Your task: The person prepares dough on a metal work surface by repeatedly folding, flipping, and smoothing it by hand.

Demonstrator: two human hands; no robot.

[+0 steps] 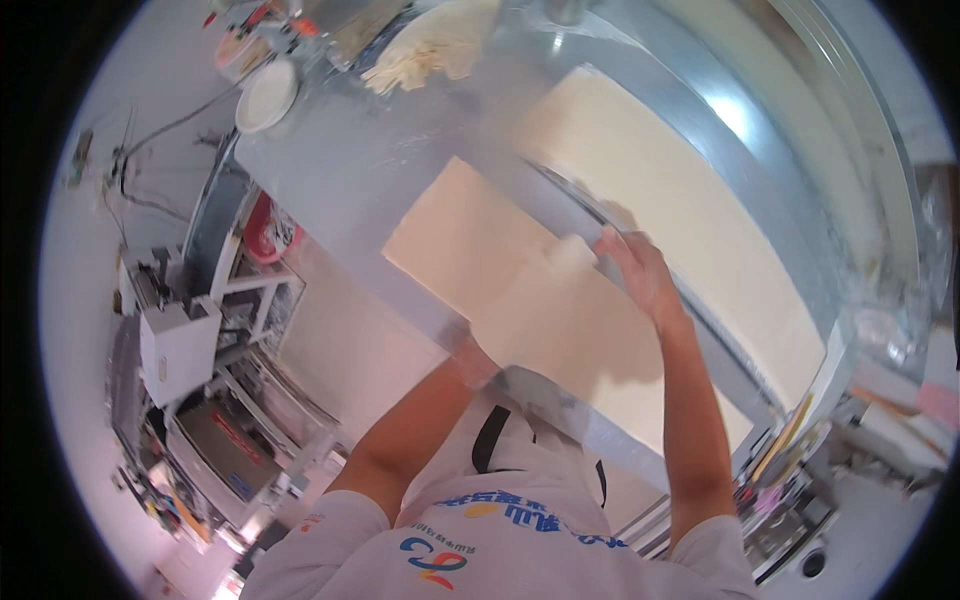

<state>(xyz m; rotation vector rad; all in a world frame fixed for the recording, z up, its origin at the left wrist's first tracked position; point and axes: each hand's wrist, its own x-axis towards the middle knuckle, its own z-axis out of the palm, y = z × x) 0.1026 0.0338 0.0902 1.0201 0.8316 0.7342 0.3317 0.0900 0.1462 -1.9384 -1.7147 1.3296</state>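
Fingers (612, 243) at opposite long edges of a pale sheet (460, 240)

Right hand (648, 280): fingers bent and held close together, tips at the far long edge of the pale sheet. Whether they pinch the edge or only rest against it cannot be determined. Left hand (474, 362): at the near long edge, slightly blurred, fingers largely hidden by the sheet; their grip cannot be determined.

The pale sheet, smooth and dough-like, lies between the two hands, slanting from upper left to lower right. A small raised fold (569, 252) shows in it just beside the right fingertips. The left end lies flat on the metal table (330, 170).

Beyond the right hand lies a second, longer sheet (690, 210) of like colour, roughly parallel to the first and separated from it by a narrow gap.

Further out, at the table's far left, are a white round tub (268, 95) and a pale heap (440, 45) ending in narrow strips. Left of the table, at a lower level, a red basin (266, 230) is visible, with a white box-shaped machine (178, 345) near it.
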